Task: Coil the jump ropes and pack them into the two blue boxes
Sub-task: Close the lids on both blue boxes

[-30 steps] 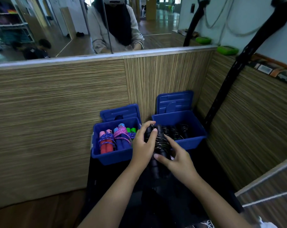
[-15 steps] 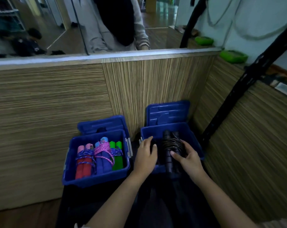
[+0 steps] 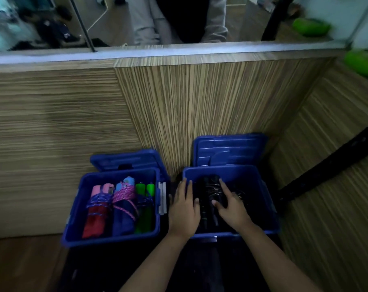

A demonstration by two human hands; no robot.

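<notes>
Striped wood-grain wall panels (image 3: 200, 106) meet in a corner below a mirror (image 3: 115, 20), above brown floor (image 3: 20, 266).

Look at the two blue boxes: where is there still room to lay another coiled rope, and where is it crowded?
Left box: crowded, with red, navy and green bundles side by side across it. Right box: both hands and the black rope fill its left half; the dim patch by its right wall may have room, but it's too dark to tell.
</notes>
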